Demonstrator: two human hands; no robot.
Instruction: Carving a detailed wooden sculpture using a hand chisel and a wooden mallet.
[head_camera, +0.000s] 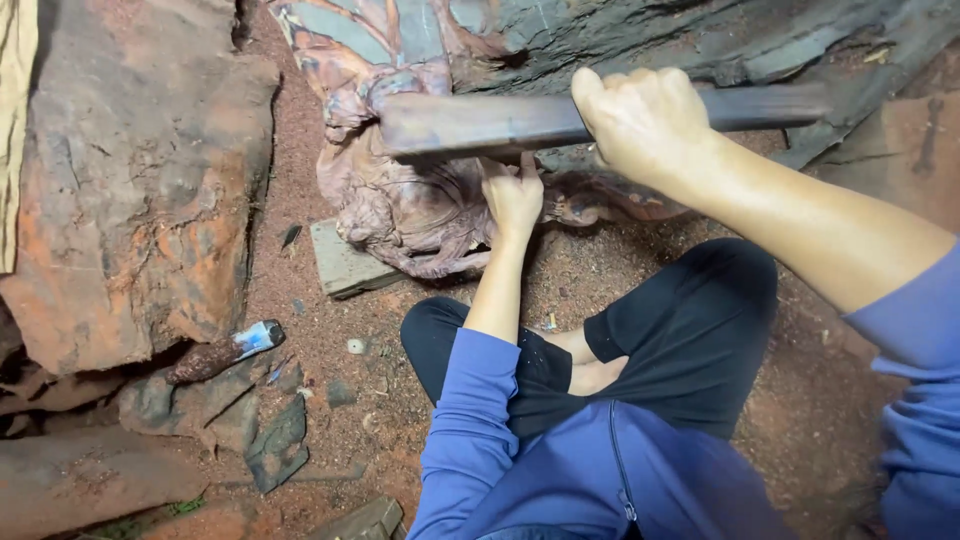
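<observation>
Wooden bat (500, 122) gripped in right hand (645, 125) at 12 o'clock; left hand (513, 197) presses wet cloth bundle (400, 200) (reddish-stained), fingers flat.

The middle of the wooden beater (520, 120) was covered by the right hand (645, 120), and its far end was blurred. The fingertips of the left hand (513, 195) were hidden against the crumpled cloth (400, 200). The cloth's upper part was cut off by the top edge. The grey slab (345, 265) was partly buried under the cloth. The right sleeve (915, 400) was cropped at the right edge.
</observation>
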